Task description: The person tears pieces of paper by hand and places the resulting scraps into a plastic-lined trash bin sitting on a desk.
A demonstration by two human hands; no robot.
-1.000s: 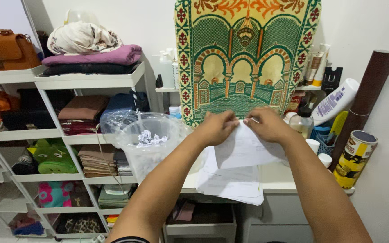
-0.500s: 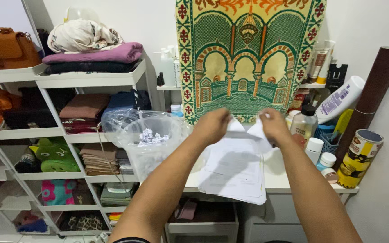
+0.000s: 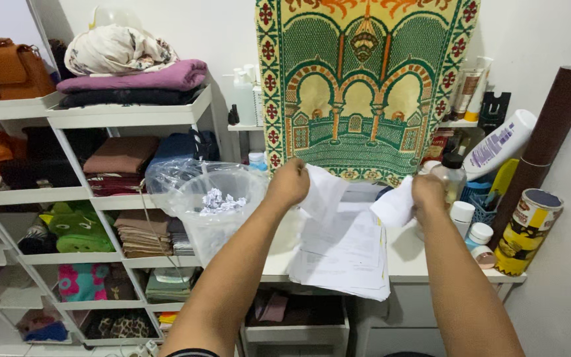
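My left hand (image 3: 289,183) grips one torn half of a white paper sheet (image 3: 322,192), held up over the desk. My right hand (image 3: 428,193) grips the other torn half (image 3: 394,208), a little apart from the first. Below both hands a stack of white papers (image 3: 345,254) lies on the white desk (image 3: 431,264) and hangs over its front edge. To the left of my left hand stands a clear plastic bin lined with a bag (image 3: 211,205), with crumpled paper scraps (image 3: 223,200) inside.
A green and yellow patterned rug (image 3: 361,79) hangs on the wall behind. Bottles, jars and a blue basket (image 3: 477,192) crowd the desk's right side, beside a brown roll (image 3: 550,132) and a yellow can (image 3: 529,231). White shelves (image 3: 127,116) with folded clothes stand left.
The sheet held by both hands together has been torn in two. My hands moved apart, each with one half.
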